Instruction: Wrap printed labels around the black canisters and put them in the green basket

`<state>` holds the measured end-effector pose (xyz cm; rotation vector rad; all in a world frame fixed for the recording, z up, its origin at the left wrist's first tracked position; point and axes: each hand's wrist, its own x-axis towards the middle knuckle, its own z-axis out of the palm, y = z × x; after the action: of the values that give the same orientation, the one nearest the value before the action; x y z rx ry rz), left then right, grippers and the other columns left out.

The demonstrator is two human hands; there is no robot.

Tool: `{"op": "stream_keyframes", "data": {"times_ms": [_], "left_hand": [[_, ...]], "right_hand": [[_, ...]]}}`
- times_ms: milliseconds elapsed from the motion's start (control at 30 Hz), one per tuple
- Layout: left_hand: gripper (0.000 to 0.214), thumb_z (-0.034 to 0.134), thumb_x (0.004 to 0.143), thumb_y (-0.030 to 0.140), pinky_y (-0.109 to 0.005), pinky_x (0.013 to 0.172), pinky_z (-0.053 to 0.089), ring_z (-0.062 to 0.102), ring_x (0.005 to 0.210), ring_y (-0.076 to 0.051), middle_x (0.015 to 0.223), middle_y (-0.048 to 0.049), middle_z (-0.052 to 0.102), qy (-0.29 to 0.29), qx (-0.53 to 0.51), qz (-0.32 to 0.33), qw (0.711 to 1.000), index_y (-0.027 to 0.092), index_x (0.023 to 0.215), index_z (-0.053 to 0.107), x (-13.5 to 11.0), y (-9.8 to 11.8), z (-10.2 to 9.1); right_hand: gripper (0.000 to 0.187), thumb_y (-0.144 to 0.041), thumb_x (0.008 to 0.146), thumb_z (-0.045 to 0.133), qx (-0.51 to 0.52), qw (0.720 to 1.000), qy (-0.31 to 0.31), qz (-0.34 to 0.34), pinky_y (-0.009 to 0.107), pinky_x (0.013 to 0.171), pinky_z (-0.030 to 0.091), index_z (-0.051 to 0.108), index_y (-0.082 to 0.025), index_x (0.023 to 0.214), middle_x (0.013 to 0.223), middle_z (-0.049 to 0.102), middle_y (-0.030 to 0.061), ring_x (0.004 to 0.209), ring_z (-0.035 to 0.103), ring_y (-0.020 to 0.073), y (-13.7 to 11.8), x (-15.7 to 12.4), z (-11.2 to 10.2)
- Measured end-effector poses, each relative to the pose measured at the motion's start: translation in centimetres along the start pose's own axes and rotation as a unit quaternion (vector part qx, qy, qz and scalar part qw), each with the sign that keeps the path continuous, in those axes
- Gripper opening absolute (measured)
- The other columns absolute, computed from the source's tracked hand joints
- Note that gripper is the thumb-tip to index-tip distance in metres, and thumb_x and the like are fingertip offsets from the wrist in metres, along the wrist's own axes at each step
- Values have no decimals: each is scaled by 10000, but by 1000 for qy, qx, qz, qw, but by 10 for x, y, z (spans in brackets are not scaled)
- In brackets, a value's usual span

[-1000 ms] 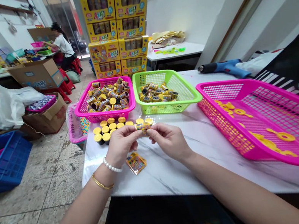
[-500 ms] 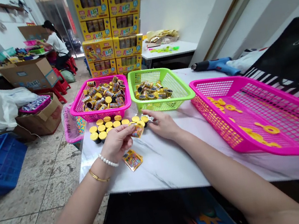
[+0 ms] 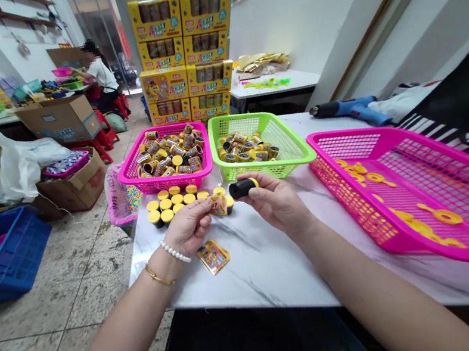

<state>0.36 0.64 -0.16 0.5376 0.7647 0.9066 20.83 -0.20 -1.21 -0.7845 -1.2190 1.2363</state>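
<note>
My left hand [image 3: 189, 227] pinches a small yellow printed sticker label [image 3: 218, 205] between thumb and fingers, just above the marble table [image 3: 267, 260]. My right hand [image 3: 276, 201] grips a small black tube with a yellow cap [image 3: 243, 188], held sideways close to the label. Behind my hands stand several more yellow-capped black tubes [image 3: 171, 202] in rows. A stack of the same labels [image 3: 213, 256] lies on the table below my left hand.
A pink basket [image 3: 165, 158] and a green basket [image 3: 256, 144] hold labelled tubes. A large pink basket [image 3: 423, 190] at right holds yellow plastic parts. A blue glue gun [image 3: 352, 107] lies behind. Yellow cartons [image 3: 184, 57] are stacked beyond. A person sits far left among boxes.
My right hand let go of the label, reached to the rows of tubes and lifted one black tube. My left hand kept the label.
</note>
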Motion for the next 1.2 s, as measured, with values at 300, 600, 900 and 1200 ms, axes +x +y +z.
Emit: {"op": "stream_keyframes", "data": {"times_ms": [300, 600, 900, 1200], "left_hand": [[138, 600, 870, 65, -86, 263, 175, 338, 309, 10, 569, 42, 539, 11, -26, 3, 1000, 96, 737, 585, -1, 1, 3], [272, 844, 696, 253, -105, 295, 218, 447, 364, -7, 655, -7, 631, -22, 44, 96, 994, 75, 750, 646, -3, -9, 0], [154, 716, 816, 141, -88, 295, 206, 377, 339, 3, 579, 34, 548, -10, -7, 22, 1000, 103, 747, 584, -1, -4, 1], [194, 784, 717, 190, -109, 290, 141, 334, 345, -1, 563, 31, 545, -45, -4, 31, 998, 105, 739, 611, -2, -7, 1]], "right_hand": [[357, -462, 728, 821, -128, 991, 27, -22, 373, 806, 602, 715, -205, 951, 947, 761, 51, 840, 713, 203, 10, -5, 16], [336, -414, 790, 795, -128, 987, 20, -93, 373, 832, 611, 603, -236, 1000, 997, 739, 47, 904, 720, 202, 9, -18, 29], [392, -501, 766, 803, -90, 995, 28, -26, 370, 773, 632, 608, -229, 971, 948, 740, 37, 836, 715, 190, 10, -14, 23], [335, -463, 797, 778, -107, 991, 44, -62, 348, 784, 622, 603, -229, 960, 989, 752, 59, 884, 720, 198, 13, -17, 30]]}}
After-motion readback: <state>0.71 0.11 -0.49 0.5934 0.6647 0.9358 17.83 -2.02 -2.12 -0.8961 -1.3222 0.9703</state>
